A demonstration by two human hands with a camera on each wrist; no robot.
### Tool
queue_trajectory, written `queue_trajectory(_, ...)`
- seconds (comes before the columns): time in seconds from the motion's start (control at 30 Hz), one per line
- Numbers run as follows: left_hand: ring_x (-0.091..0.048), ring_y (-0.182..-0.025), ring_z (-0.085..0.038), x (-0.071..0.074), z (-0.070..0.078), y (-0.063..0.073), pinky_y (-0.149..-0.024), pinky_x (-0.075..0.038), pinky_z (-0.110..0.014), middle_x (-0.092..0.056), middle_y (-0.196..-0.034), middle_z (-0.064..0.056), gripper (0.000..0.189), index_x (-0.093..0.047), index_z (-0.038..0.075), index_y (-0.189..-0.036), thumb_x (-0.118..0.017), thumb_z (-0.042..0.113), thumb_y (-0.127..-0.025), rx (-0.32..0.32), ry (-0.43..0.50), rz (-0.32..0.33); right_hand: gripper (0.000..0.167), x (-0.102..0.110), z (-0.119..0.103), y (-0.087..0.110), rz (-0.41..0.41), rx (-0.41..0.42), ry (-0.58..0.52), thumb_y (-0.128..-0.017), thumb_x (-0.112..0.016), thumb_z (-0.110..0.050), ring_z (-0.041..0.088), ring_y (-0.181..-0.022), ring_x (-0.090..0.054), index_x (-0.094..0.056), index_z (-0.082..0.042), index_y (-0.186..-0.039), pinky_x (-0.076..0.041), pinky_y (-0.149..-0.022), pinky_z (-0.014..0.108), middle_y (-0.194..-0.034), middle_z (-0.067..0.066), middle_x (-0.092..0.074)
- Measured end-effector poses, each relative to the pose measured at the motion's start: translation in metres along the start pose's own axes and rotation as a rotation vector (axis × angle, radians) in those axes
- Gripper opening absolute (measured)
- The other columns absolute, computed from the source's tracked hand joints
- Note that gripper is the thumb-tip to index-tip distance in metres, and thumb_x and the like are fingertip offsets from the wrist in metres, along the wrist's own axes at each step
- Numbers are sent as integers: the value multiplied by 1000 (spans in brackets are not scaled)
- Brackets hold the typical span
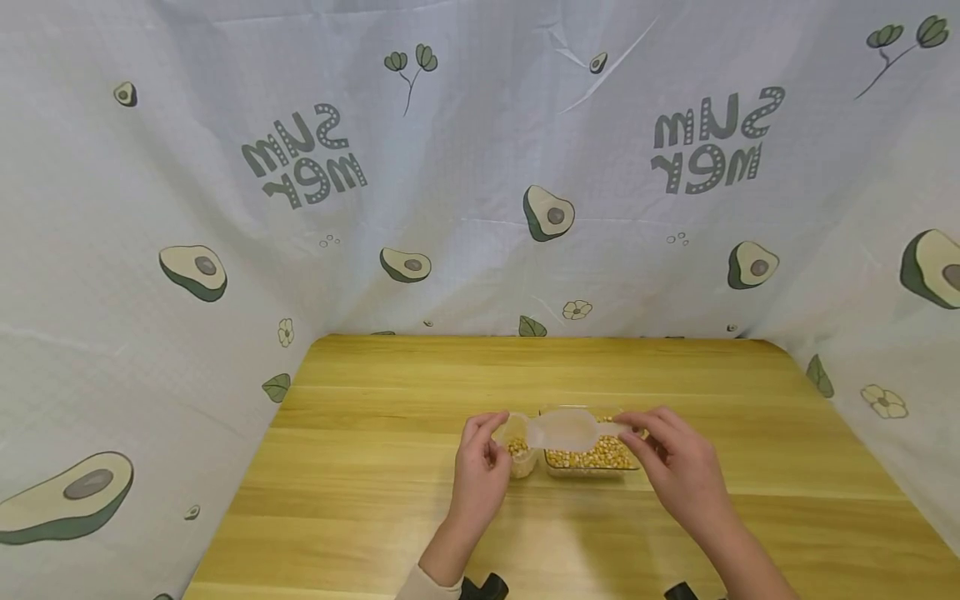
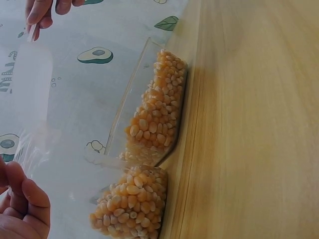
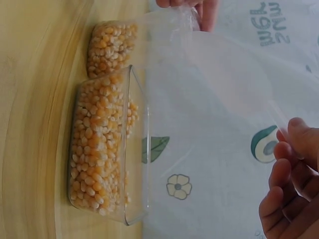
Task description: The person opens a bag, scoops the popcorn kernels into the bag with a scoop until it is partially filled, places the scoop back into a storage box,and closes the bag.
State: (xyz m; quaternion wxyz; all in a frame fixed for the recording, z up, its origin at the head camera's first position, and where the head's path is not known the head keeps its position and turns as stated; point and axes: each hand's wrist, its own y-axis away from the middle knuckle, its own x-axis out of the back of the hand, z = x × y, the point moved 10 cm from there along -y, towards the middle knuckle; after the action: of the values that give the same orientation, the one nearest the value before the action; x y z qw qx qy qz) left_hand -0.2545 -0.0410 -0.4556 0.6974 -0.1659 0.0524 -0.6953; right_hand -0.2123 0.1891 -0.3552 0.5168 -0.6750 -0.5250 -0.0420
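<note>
My right hand (image 1: 678, 458) pinches the thin handle of a translucent white scoop (image 1: 567, 429), between thumb and forefinger. The scoop is held level above the glass container, its front end reaching the mouth of a clear plastic bag (image 2: 32, 152). No kernels can be made out in the scoop. My left hand (image 1: 480, 471) pinches the bag's crinkled upper edge. Corn kernels (image 2: 132, 206) fill the bag's lower part, which stands on the table. Right beside it is a rectangular clear glass container (image 3: 130, 149) holding many corn kernels (image 3: 97, 149).
A wooden table (image 1: 360, 467) carries the bag and the container. Behind and at both sides hangs a pale curtain (image 1: 465, 167) printed with avocados, leaves and lettering. Black wrist gear (image 1: 486, 587) shows at the lower edge of the head view.
</note>
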Motion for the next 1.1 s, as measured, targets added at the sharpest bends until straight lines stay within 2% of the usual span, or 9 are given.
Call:
queue_trajectory(0.23,-35,-68,-3,0,-1,1,-60,-36,-14,-52,-125,-15,48,-60,0,-134,-48,-14,-89,6,8,-2,26,-2,7,5,18,-28,-65,-80,-74,8,-4,-54,-41,-75,-10,-99,-35,-49,11,-84,-5,-63)
queue_trajectory(0.47,-35,-68,-3,1,-1,1,-60,-36,-15,-53,-124,-12,49,-61,2,-133,-48,-13,-89,11,13,8,20,-4,26,11,-15,-146,-84,-89,-70,0,2,-61,-53,-74,-12,-105,-43,-54,13,-89,-4,-64)
queue_trajectory(0.67,-37,-68,-3,1,-1,0,-60,-37,-14,-53,-123,-10,49,-62,3,-132,-49,-14,-89,5,13,15,17,-1,40,13,-24,-256,-115,-94,-66,-6,4,-62,-51,-73,-14,-108,-41,-51,18,-84,-3,-59)
queue_trajectory(0.83,-37,-69,-3,1,-1,0,-60,-37,-14,-53,-123,-10,47,-62,2,-131,-49,-13,-88,8,7,23,16,6,49,14,-14,-310,-128,-96,-64,-10,4,-62,-49,-73,-12,-109,-37,-47,21,-80,-9,-54)
queue_trajectory(0.97,-37,-69,-2,2,0,-1,-60,-37,-14,-53,-123,-10,46,-62,2,-131,-50,-13,-89,5,5,25,15,13,56,15,11,-318,-96,-96,-64,-10,2,-60,-47,-73,-12,-109,-34,-44,22,-79,-10,-53)
queue_trajectory(1.1,-37,-68,-2,2,0,-1,-59,-37,-14,-53,-123,-10,47,-62,2,-131,-49,-13,-89,8,9,26,16,14,62,17,23,-279,-45,-93,-67,-5,1,-58,-47,-73,-10,-107,-36,-46,18,-77,-6,-53)
